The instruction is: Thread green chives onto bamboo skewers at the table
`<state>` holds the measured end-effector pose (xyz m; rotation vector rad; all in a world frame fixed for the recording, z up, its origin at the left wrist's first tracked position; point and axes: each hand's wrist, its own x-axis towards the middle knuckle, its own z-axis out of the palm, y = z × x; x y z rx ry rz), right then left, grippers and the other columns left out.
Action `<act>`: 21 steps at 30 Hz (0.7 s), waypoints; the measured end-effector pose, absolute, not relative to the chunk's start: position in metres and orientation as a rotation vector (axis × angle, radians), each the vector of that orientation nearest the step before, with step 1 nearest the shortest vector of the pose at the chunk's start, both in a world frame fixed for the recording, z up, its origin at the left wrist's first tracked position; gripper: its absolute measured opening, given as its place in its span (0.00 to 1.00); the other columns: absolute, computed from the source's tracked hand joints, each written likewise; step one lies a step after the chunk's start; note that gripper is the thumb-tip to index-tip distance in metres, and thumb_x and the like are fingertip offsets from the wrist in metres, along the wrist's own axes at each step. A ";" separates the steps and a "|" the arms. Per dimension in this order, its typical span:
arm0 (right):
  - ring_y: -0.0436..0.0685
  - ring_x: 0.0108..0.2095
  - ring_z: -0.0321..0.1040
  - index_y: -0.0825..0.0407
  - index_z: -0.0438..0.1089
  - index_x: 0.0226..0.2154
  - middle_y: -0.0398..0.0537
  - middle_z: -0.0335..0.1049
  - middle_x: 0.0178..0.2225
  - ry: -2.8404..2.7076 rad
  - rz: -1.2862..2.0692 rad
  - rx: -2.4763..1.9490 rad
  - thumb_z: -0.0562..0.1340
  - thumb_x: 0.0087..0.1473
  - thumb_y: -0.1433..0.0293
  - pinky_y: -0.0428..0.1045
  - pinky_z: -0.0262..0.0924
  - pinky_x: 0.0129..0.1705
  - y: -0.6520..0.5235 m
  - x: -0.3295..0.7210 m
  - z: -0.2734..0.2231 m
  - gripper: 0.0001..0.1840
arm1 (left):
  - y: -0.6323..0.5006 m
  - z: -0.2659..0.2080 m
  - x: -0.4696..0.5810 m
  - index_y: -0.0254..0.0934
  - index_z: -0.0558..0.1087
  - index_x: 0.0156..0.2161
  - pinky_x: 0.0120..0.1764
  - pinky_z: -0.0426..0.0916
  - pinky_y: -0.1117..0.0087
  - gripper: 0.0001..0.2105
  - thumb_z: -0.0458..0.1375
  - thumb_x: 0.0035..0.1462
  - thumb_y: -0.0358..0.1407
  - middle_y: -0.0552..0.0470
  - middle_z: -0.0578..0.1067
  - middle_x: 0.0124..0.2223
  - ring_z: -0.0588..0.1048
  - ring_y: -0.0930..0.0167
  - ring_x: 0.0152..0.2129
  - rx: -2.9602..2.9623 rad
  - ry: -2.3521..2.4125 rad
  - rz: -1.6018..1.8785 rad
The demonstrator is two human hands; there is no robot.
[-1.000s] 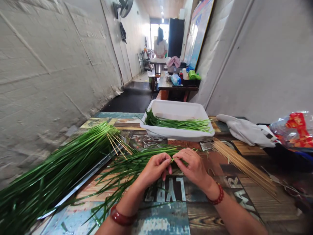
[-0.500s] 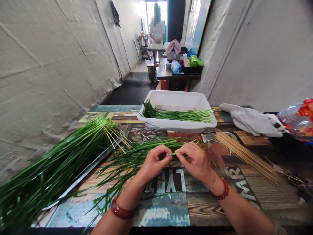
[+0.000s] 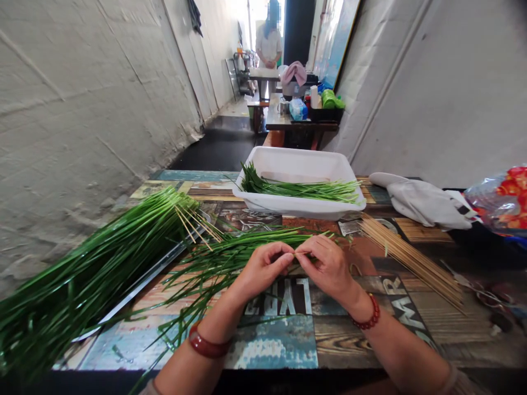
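Note:
My left hand (image 3: 267, 267) and my right hand (image 3: 325, 267) meet fingertip to fingertip above the table, each closed in a pinch. Between them is a garlic chive stalk, almost wholly hidden by the fingers. Right behind and to the left of my hands lies a loose spread of garlic chives (image 3: 234, 247), its leaves trailing toward the table's near edge. A large heap of garlic chives (image 3: 119, 247) rests on a metal tray (image 3: 135, 291) at the left, with several thin sticks (image 3: 197, 226) across its cut ends. More chives (image 3: 296, 189) lie inside a white plastic tub (image 3: 300, 207).
Bamboo skewers (image 3: 411, 263) lie in a bundle at the right, near scissors (image 3: 461, 280). A pale cloth cap (image 3: 420, 200) and a clear bag with red contents (image 3: 506, 197) sit behind them. One person (image 3: 269, 46) stands far back, past another table (image 3: 284, 118).
My fingertips have drawn together, covering the short length of stalk that showed between them. The view has shifted slightly. The chives and the tub stay in place.

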<state>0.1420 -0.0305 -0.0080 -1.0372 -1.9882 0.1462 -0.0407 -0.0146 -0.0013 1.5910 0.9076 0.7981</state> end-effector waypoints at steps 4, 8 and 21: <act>0.54 0.31 0.67 0.50 0.69 0.29 0.45 0.73 0.28 -1.993 0.124 -1.036 0.59 0.58 0.73 0.51 0.59 0.38 -0.032 0.142 -0.008 0.07 | -0.014 -0.003 -0.039 0.31 0.72 0.31 0.26 0.59 0.76 0.12 0.56 0.58 0.40 0.55 0.67 0.26 0.63 0.77 0.21 1.603 0.945 0.813; 0.54 0.31 0.67 0.51 0.69 0.29 0.45 0.72 0.28 -1.939 0.098 -1.069 0.60 0.59 0.73 0.51 0.60 0.37 -0.030 0.143 -0.009 0.06 | -0.014 -0.002 -0.038 0.31 0.72 0.31 0.25 0.57 0.76 0.11 0.56 0.57 0.39 0.55 0.66 0.25 0.62 0.77 0.21 1.598 0.980 0.807; 0.56 0.35 0.71 0.53 0.67 0.48 0.50 0.75 0.35 -2.004 -0.109 -1.140 0.51 0.64 0.75 0.52 0.62 0.40 -0.040 0.152 0.007 0.13 | -0.013 -0.005 -0.041 0.34 0.68 0.31 0.21 0.48 0.78 0.12 0.60 0.54 0.42 0.60 0.61 0.22 0.55 0.80 0.17 1.200 0.980 0.939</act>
